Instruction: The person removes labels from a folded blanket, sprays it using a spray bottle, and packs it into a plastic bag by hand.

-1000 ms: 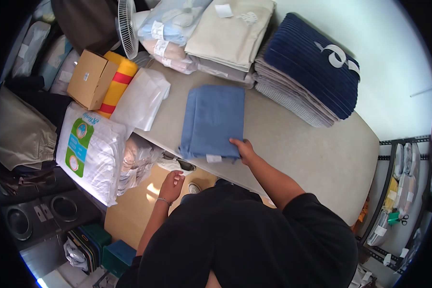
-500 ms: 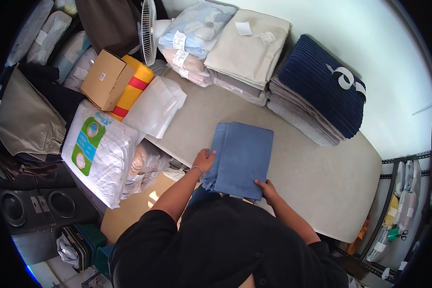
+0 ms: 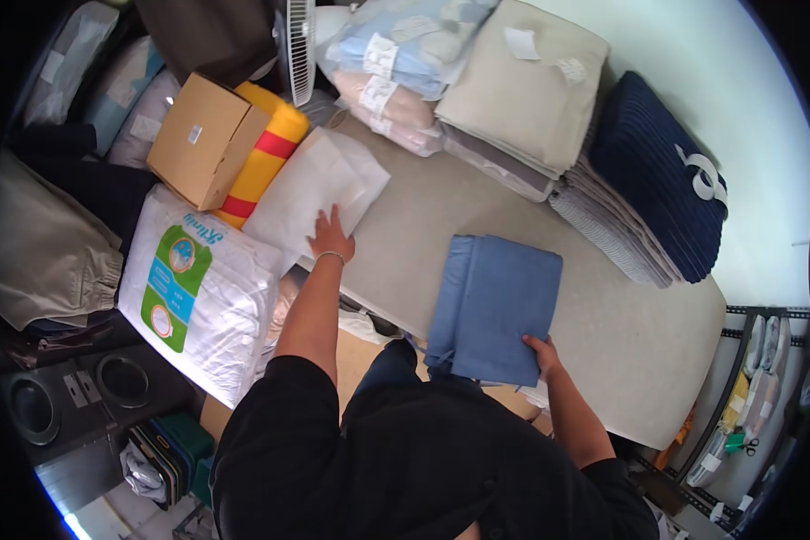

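Observation:
A folded blue cloth (image 3: 508, 306) lies at the front edge of the table, its layers showing along the left side. My right hand (image 3: 544, 358) grips its lower right corner, thumb on top and the other fingers hidden beneath. To the left, my left hand (image 3: 333, 243) is stretched out with fingers spread. It is over the near edge of a stack of whitish translucent plastic bags (image 3: 319, 184); whether the fingertips touch them I cannot tell. A bracelet circles the left wrist.
A cardboard box (image 3: 202, 139) and a yellow-and-red roll (image 3: 265, 153) sit beside a white packaged bundle (image 3: 202, 297). Along the wall are bagged textiles (image 3: 396, 72), beige folded fabric (image 3: 522, 90) and a navy ribbed stack (image 3: 661, 171). A fan (image 3: 300, 54) stands behind.
My left hand has let go of the blue cloth and moved left to the plastic bags, its fingers spreading. The right hand stays on the cloth. The view has shifted.

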The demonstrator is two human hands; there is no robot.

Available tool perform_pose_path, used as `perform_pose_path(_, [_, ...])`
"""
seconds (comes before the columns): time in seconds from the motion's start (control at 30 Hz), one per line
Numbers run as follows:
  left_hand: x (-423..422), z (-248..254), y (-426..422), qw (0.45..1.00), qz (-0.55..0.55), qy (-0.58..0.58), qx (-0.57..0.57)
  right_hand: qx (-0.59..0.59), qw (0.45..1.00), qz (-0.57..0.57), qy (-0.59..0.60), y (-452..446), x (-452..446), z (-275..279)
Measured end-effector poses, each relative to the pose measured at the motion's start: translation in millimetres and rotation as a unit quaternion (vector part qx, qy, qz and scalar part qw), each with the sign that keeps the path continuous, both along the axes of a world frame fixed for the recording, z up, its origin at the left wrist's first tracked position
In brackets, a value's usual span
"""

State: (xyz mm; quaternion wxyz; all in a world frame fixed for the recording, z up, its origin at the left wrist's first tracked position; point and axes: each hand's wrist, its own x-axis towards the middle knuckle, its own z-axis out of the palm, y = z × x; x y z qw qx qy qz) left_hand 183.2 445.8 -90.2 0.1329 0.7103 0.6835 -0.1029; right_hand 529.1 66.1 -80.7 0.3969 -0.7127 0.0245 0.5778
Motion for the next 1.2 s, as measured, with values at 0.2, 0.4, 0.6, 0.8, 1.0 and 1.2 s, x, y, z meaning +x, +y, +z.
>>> perform_pose_path(0.2, [-43, 46, 30, 0.977, 0.003, -0.213, 0.003, 0.043, 0.998, -0.042, -0.008, 11, -23, 8])
perform_pose_path(0.4, [-181, 122, 22, 0.941, -0.026, -0.231, 0.245, 0.124, 0.991, -0.047, -0.013, 84, -84, -26])
perform_pose_path(0.6, [-237, 240, -53, 0.75, 0.183, -0.574, 0.272, 0.175, 0.984, -0.031, -0.007, 188, -144, -33])
perform_pose_path(0.8, [-257, 254, -79, 0.787, 0.156, -0.508, 0.313, 0.211, 0.977, 0.035, -0.011, 296, -214, -41])
perform_pose_path(1.0, [-229, 273, -74, 0.842, 0.087, -0.412, 0.337, 0.139, 0.973, 0.181, 0.046, 359, -239, -2])
perform_pose_path(1.2, [-184, 298, -56, 0.873, -0.02, -0.304, 0.38, 0.182, 0.925, 0.243, -0.229, 283, -184, -81])
